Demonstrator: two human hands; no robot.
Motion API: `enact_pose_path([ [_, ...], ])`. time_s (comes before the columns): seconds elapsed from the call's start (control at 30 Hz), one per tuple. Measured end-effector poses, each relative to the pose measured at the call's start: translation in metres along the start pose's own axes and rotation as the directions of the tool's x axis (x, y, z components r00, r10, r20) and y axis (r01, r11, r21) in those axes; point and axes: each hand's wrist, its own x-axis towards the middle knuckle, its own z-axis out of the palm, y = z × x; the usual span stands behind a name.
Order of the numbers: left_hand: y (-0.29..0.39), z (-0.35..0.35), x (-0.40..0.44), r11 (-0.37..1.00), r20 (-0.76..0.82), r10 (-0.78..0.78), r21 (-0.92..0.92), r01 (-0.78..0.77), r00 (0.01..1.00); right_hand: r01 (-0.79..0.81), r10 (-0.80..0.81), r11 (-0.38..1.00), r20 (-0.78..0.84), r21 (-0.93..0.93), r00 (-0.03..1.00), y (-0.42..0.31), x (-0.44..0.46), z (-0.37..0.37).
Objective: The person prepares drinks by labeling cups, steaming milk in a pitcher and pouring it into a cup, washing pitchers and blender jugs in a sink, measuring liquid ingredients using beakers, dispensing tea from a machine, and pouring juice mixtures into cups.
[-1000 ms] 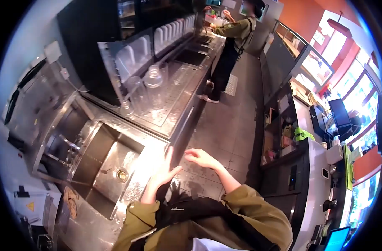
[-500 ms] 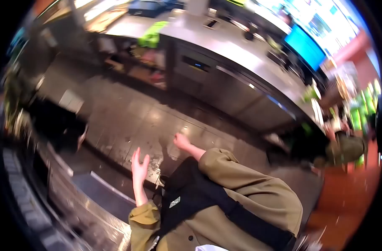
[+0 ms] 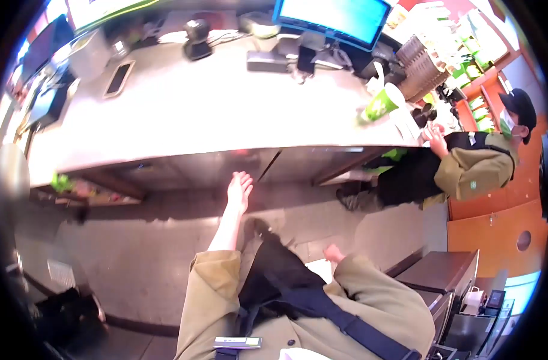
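Observation:
My left hand (image 3: 239, 191) reaches forward, holding nothing, its fingers loosely bent and slightly apart. It is in front of the metal cabinet front beneath the white counter (image 3: 226, 120); whether it touches is not clear. My right hand (image 3: 333, 252) hangs low by my right side, partly behind my sleeve, its fingers too small and blurred to read. A pale flat patch (image 3: 322, 271) shows beside it, and I cannot tell whether the hand holds it. A black apron (image 3: 274, 270) covers my front.
On the counter are a phone (image 3: 119, 78), a monitor (image 3: 334, 19), a green cup (image 3: 384, 102) and a woven basket (image 3: 419, 67). At right, a capped, masked person (image 3: 475, 162) stands by the counter. Dark cabinets (image 3: 439, 271) stand at lower right.
The view has swung right and closer to the counter. My left hand has moved forward towards the counter front; my right hand has dropped back to my side. The co-worker is now plainly visible.

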Motion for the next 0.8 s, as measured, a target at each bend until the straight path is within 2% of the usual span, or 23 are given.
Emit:
enact_pose_path([
  [0.03,-0.008,0.020,0.033,0.982,-0.125,-0.040,-0.188,0.016,0.991,-0.024,0.020,0.999,0.173,0.022,0.985,0.021,0.005,0.001],
  [0.07,-0.016,0.036,0.068,0.933,-0.274,-0.099,-0.360,-0.007,0.957,-0.282,0.227,0.814,0.168,0.508,0.959,0.041,0.023,0.017],
  [0.1,-0.026,0.038,0.097,0.854,-0.299,-0.130,-0.518,-0.046,0.945,-0.398,0.481,0.506,0.132,0.765,0.867,0.037,0.017,-0.007],
  [0.13,-0.033,0.038,0.117,0.805,-0.324,-0.134,-0.587,-0.088,0.936,-0.315,0.494,0.344,0.114,0.885,0.862,0.038,0.024,-0.025],
  [0.17,-0.040,0.036,0.132,0.778,-0.347,-0.124,-0.615,-0.126,0.930,-0.292,0.442,0.246,0.161,0.924,0.882,0.042,0.027,-0.041],
  [0.2,-0.042,0.040,0.136,0.776,-0.361,-0.115,-0.614,-0.144,0.925,-0.111,0.410,0.408,-0.074,0.906,0.909,0.051,0.055,-0.018],
  [0.27,-0.047,0.035,0.142,0.773,-0.379,-0.097,-0.611,-0.170,0.920,-0.146,0.332,0.276,0.049,0.950,0.942,0.047,0.074,-0.054],
  [0.37,-0.049,0.033,0.138,0.777,-0.392,-0.081,-0.601,-0.188,0.916,-0.026,0.254,0.487,-0.113,0.873,0.960,0.036,0.102,-0.088],
  [0.47,-0.054,0.024,0.129,0.801,-0.384,-0.058,-0.569,-0.187,0.922,0.113,0.154,0.493,-0.214,0.863,0.965,0.017,0.133,-0.093],
  [0.57,-0.053,0.017,0.104,0.839,-0.342,-0.020,-0.516,-0.170,0.939,0.035,0.216,0.529,-0.175,0.848,0.961,-0.003,0.102,-0.154],
  [0.63,-0.047,0.015,0.062,0.897,-0.284,0.003,-0.423,-0.128,0.959,0.099,0.114,0.507,-0.181,0.856,0.977,-0.002,0.097,-0.150],
  [0.67,-0.022,0.044,0.009,0.973,-0.228,0.057,-0.206,-0.105,0.972,0.136,0.057,0.495,-0.188,0.858,0.980,-0.002,0.101,-0.148],
  [0.7,-0.020,0.028,-0.016,0.992,-0.265,0.025,-0.114,-0.057,0.964,0.171,-0.005,0.481,-0.192,0.860,0.981,-0.001,0.102,-0.146],
  [0.73,-0.033,-0.036,-0.021,1.000,-0.176,-0.027,-0.007,0.026,0.984,0.197,-0.044,0.475,-0.200,0.858,0.979,0.000,0.107,-0.142],
  [0.77,-0.034,-0.069,-0.033,0.988,-0.316,-0.033,0.132,0.078,0.948,0.209,-0.064,0.475,-0.204,0.855,0.977,0.001,0.118,-0.135],
  [0.8,-0.037,-0.150,-0.028,0.817,-0.336,0.157,0.572,0.069,0.929,0.216,-0.072,0.480,-0.207,0.850,0.976,0.000,0.129,-0.130],
])
